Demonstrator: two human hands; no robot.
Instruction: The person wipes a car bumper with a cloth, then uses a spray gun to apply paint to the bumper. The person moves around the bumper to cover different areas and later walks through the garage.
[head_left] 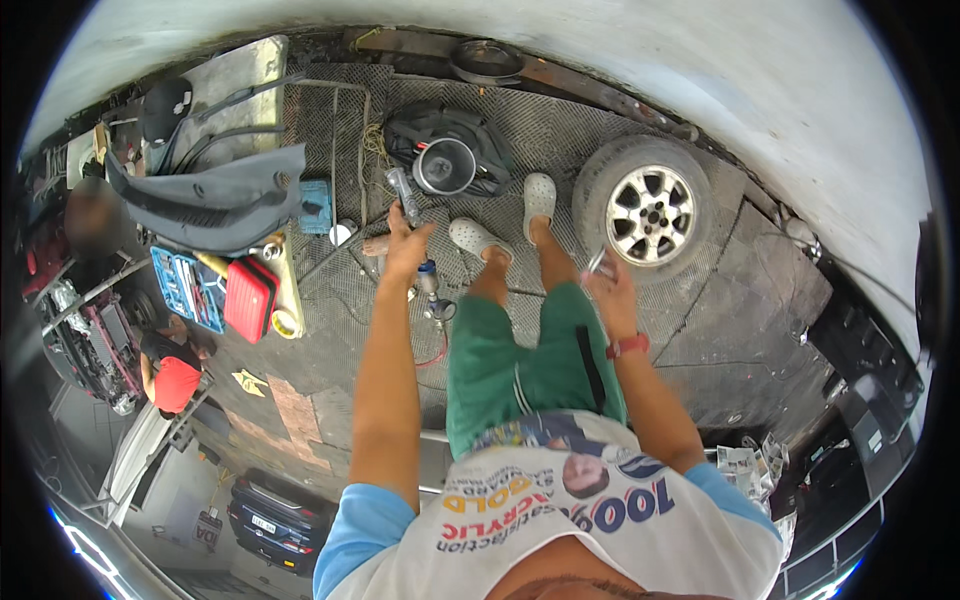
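Note:
My left hand (405, 245) is closed round what looks like a spray gun. A clear, shiny part (403, 192) juts out beyond my fingers. Below the hand hang a blue-ringed metal fitting (429, 280) with a round gauge (440, 308) and a thin red hose (436, 352). My right hand (612, 285), with a red band at its wrist, pinches a small, shiny object (601, 263) too blurred to name. It is held near the lower left edge of a wheel with a tyre (652, 212). My fingers partly hide both held things.
A metal pot (444, 167) sits on a dark bag (490, 135) ahead. To the left, a grey curved panel (215, 200), a red case (250, 298) and a blue tool case (187, 288) crowd a stand. A person in red (175, 375) is farther left, near a car (275, 525).

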